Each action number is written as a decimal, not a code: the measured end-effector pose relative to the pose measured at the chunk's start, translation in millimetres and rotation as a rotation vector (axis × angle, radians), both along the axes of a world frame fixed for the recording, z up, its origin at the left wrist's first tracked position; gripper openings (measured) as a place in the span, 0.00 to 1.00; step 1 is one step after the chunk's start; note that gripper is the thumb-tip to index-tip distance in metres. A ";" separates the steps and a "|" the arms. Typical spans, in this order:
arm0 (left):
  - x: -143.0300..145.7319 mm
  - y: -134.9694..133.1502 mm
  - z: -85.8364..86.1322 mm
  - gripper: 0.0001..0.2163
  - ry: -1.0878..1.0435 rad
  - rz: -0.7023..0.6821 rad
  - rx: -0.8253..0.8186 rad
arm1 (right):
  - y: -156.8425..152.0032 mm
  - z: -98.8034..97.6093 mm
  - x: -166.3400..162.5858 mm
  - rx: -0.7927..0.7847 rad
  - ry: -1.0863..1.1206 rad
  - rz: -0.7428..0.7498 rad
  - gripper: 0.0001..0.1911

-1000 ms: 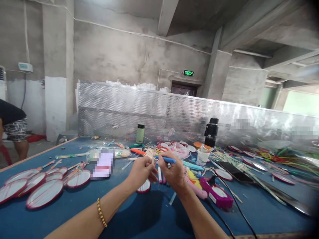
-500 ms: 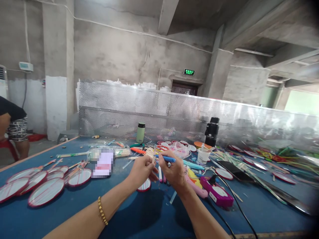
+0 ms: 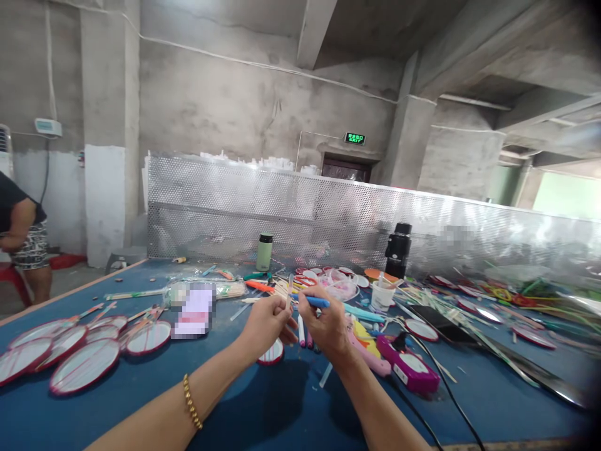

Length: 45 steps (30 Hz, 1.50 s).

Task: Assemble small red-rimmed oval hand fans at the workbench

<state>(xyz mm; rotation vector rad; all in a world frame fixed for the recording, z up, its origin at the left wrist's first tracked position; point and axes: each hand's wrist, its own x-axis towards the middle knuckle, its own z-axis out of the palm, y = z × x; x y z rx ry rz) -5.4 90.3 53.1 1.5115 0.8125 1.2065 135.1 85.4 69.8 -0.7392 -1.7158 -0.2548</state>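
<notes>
My left hand (image 3: 266, 322) is closed round a thin pale stick (image 3: 290, 289) that stands upright above the blue table (image 3: 141, 388). A gold bracelet (image 3: 192, 402) sits on that wrist. Just to the right, my right hand (image 3: 327, 326) grips a blue marker (image 3: 315, 301), its tip pointing left at the stick. Both hands hover close together over a small red-rimmed round fan (image 3: 271, 354) and a few markers lying on the table.
Several red-rimmed round fans (image 3: 84, 363) lie at the left. A magenta glue gun (image 3: 409, 371) with a black cable, a dark phone (image 3: 439, 321), a white cup (image 3: 381, 294), a green bottle (image 3: 263, 252) and a black flask (image 3: 399, 249) stand ahead and right. A perforated metal screen (image 3: 328, 219) backs the table. A person (image 3: 21, 241) stands far left.
My hands stay nearly still with the stick and the marker. The person at the far left has shifted and bent an arm.
</notes>
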 end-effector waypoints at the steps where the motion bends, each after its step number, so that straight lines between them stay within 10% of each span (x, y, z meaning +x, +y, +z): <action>1: -0.1 0.4 -0.3 0.04 -0.001 0.000 0.002 | 0.1 0.0 0.0 -0.005 -0.004 -0.003 0.08; 45: 1.6 -3.2 2.1 0.06 -0.020 -0.029 -0.056 | -6.3 6.0 2.1 0.018 0.106 0.037 0.08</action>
